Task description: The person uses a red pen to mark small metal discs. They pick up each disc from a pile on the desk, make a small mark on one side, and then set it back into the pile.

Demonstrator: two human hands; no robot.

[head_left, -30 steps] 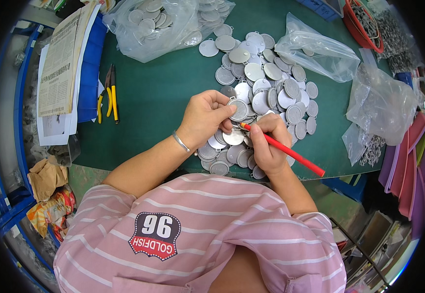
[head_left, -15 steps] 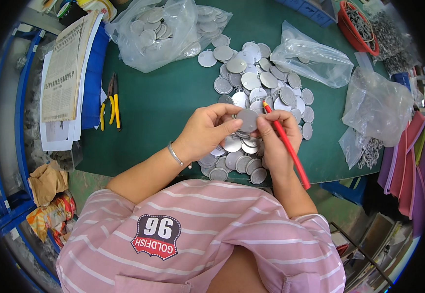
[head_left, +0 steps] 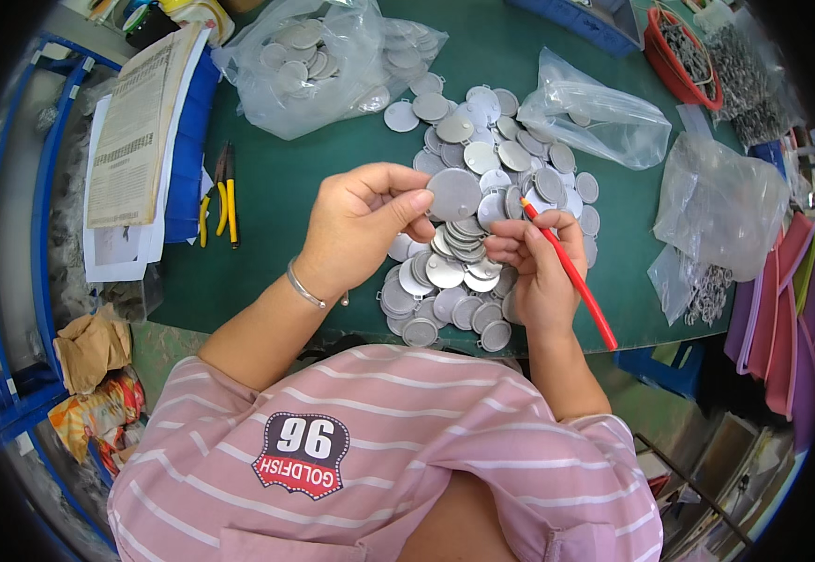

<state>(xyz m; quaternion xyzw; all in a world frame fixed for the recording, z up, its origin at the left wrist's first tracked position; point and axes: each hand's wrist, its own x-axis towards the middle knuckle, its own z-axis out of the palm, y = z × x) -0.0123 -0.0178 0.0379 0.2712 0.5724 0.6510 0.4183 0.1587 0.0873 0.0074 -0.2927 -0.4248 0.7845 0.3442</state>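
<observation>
Over a dark green tabletop point(head_left: 272, 187), pinching a flat, round, grey metal disc point(head_left: 454, 195) by its edge in the left hand point(head_left: 351, 223), above a heap of similar silver-grey metal discs point(head_left: 445, 272), and clasping a slender red pencil point(head_left: 573, 276) in the right hand point(head_left: 543, 272), tip-end away from the body.

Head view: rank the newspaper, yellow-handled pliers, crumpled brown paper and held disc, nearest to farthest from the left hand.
From the left hand:
1. Held disc: in its grasp.
2. Yellow-handled pliers: to its left.
3. Newspaper: farther left, higher up.
4. Crumpled brown paper: far lower left.
</observation>
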